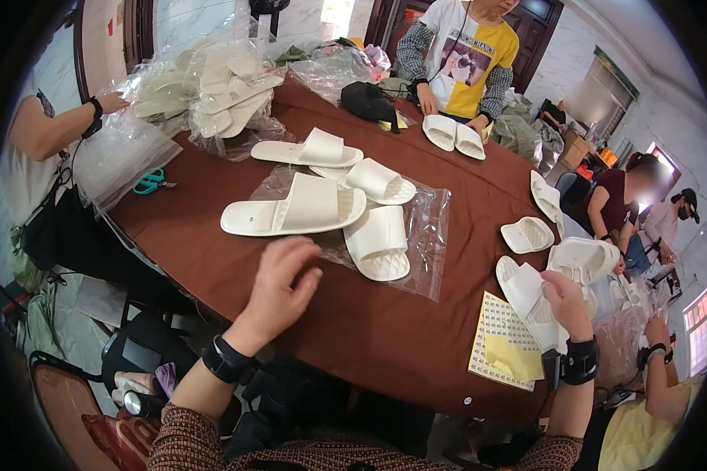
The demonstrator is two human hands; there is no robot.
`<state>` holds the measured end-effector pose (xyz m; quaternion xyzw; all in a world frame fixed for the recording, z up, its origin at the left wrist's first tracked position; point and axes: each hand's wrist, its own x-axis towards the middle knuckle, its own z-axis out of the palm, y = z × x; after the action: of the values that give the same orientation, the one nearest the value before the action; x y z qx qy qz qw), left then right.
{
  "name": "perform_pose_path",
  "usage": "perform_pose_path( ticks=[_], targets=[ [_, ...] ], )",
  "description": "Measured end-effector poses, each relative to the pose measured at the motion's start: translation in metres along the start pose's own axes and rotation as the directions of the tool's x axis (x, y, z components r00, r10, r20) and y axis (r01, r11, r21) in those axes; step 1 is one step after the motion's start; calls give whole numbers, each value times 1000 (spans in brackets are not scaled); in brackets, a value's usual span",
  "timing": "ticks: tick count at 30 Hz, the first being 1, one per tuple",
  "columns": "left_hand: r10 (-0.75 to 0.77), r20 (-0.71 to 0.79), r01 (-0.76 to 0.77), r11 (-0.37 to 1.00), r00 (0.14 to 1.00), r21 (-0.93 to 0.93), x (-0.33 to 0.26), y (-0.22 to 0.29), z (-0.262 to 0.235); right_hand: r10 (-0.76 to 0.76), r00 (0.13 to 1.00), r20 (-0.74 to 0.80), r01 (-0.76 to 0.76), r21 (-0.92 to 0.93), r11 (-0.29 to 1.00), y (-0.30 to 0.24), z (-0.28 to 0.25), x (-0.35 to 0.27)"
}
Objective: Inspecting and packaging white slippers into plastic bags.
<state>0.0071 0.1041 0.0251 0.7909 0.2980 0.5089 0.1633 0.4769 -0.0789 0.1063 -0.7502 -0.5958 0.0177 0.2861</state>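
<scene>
My left hand (285, 284) hovers empty by the near edge of a white slide slipper (247, 217), fingers bent and apart. Around that slipper lie several more white slippers, among them one pointing toward me (377, 243); some rest on a clear plastic bag (428, 235). At the right edge of the table my right hand (567, 304) is closed on a white slipper (518, 286), its fingertips partly hidden. Under that slipper's near side is a yellow sheet of small stickers (499, 345). More white slippers (528, 235) lie just beyond this hand.
A brown cloth covers the table (330, 337). Bagged slippers (228, 86) are heaped at the far left, near teal scissors (154, 181). Across the table a person (463, 59) handles a pair of white slippers (454, 136). Other people work at the left and right edges.
</scene>
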Motion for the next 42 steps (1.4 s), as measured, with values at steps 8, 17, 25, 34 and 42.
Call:
perform_pose_path(
  ticks=[8, 17, 25, 34, 42],
  targets=[
    [-93, -71, 108, 962, 993, 252, 39, -50, -24, -10, 992, 127, 22, -92, 995, -61, 10, -18],
    [-445, 202, 473, 872, 873, -127, 69, -73, -14, -93, 977, 193, 78, 83, 993, -91, 10, -35],
    [-501, 159, 514, 729, 851, -452, 119, -43, -39, -162, 955, 248, 142, 95, 985, -92, 9, -44],
    [-331, -55, 184, 647, 942, -740, 176, 8, -77, -241, 943, 228, 221, 108, 969, -91, 14, -50],
    [-322, 77, 232, 477, 944, -848, 135, 88, -56, -239, 943, 230, 197, 189, 962, -97, 22, -49]
  ],
)
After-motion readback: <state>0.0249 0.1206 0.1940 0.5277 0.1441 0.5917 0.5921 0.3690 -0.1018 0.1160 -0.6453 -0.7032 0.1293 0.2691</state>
